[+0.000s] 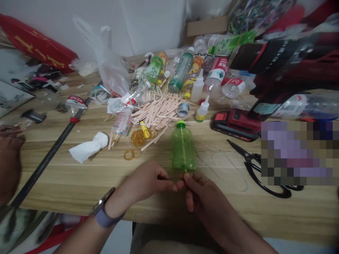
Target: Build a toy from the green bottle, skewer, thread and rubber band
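Observation:
A green see-through bottle (183, 150) with a bright green cap lies on the wooden table, a thin stick running along its inside. The stick's end pokes out at the bottle's near end, pinched between the thumb and fingertips of my right hand (202, 192). Beside it on the left, my left hand (156, 180) is closed, thumb and forefinger together near my right fingertips; whatever it may hold is too small to make out. Thin thread (227, 162) curls over the table right of the bottle.
Black scissors (254, 165) and a red-black drill (238, 123) lie right. Ahead are wooden sticks (156, 111), rubber bands (139, 137), glue bottles (201, 110) and several plastic bottles. A white tissue (90, 146) and a dark rod (47, 158) lie left, near another person's hand (10, 158).

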`<state>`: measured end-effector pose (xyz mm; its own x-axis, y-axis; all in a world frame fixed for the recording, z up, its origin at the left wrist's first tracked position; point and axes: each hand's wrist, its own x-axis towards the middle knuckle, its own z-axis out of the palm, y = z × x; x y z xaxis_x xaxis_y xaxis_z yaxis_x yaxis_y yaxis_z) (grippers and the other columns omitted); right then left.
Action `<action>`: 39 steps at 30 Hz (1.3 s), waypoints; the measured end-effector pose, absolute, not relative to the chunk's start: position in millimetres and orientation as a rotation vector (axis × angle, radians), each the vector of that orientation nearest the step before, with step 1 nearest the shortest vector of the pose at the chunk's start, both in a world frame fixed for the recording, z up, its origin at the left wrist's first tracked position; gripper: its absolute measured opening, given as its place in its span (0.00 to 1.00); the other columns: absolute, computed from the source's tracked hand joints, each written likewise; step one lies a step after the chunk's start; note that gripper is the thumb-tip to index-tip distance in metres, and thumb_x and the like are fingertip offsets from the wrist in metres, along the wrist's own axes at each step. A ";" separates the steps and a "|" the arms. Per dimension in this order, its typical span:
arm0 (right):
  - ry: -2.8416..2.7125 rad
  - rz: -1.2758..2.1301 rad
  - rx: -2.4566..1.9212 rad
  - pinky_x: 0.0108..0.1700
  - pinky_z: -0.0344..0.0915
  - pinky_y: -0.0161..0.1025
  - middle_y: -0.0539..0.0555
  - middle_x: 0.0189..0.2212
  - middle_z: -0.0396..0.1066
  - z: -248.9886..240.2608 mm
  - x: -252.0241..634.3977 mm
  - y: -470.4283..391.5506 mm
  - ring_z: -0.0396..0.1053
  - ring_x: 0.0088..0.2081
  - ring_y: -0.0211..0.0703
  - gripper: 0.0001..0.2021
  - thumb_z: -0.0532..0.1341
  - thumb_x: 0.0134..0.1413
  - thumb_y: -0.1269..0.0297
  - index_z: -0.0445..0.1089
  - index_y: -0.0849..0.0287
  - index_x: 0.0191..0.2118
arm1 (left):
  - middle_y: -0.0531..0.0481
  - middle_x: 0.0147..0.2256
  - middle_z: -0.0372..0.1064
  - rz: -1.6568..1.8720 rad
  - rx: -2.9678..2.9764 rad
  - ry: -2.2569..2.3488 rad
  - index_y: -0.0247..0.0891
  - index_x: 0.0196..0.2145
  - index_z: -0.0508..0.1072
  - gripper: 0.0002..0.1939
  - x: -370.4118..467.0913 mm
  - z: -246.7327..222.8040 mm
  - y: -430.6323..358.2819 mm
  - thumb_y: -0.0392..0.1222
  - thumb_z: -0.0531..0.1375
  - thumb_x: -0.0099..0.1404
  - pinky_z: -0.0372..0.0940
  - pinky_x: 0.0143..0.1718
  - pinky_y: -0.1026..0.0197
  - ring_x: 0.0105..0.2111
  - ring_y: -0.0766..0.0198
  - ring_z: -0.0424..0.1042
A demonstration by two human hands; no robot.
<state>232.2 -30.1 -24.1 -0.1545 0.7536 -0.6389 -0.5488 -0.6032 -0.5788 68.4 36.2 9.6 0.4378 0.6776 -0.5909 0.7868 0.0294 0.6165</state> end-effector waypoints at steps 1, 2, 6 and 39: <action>-0.272 1.889 -1.202 0.19 0.52 0.29 0.45 0.07 0.62 -23.0 233.0 -30.3 0.56 0.13 0.30 0.29 0.77 0.26 0.40 0.73 0.61 0.23 | 0.60 0.17 0.44 -0.097 1.593 1.206 0.38 0.15 0.66 0.23 68.3 7.8 38.1 0.56 0.63 0.58 0.39 0.23 0.60 0.20 0.68 0.45; -0.278 1.899 -1.196 0.19 0.52 0.29 0.45 0.06 0.62 -22.1 233.5 -30.6 0.55 0.12 0.29 0.29 0.77 0.27 0.39 0.73 0.62 0.22 | 0.61 0.18 0.44 -0.043 1.504 1.144 0.38 0.16 0.66 0.24 68.5 5.6 38.7 0.58 0.63 0.58 0.38 0.23 0.60 0.21 0.68 0.44; -0.271 1.891 -1.179 0.20 0.56 0.28 0.45 0.09 0.64 -21.6 232.3 -31.6 0.59 0.14 0.30 0.28 0.77 0.27 0.40 0.70 0.60 0.21 | 0.62 0.16 0.48 0.213 1.213 1.032 0.37 0.21 0.73 0.19 74.1 -2.0 30.2 0.56 0.65 0.57 0.41 0.24 0.62 0.21 0.69 0.46; -0.142 2.017 -1.100 0.26 0.54 0.31 0.47 0.24 0.62 -21.6 233.3 -42.7 0.55 0.28 0.36 0.13 0.70 0.39 0.56 0.69 0.58 0.23 | 0.57 0.22 0.66 0.444 0.356 0.965 0.34 0.25 0.72 0.21 92.9 2.1 -8.5 0.50 0.75 0.45 0.32 0.15 0.68 0.15 0.80 0.46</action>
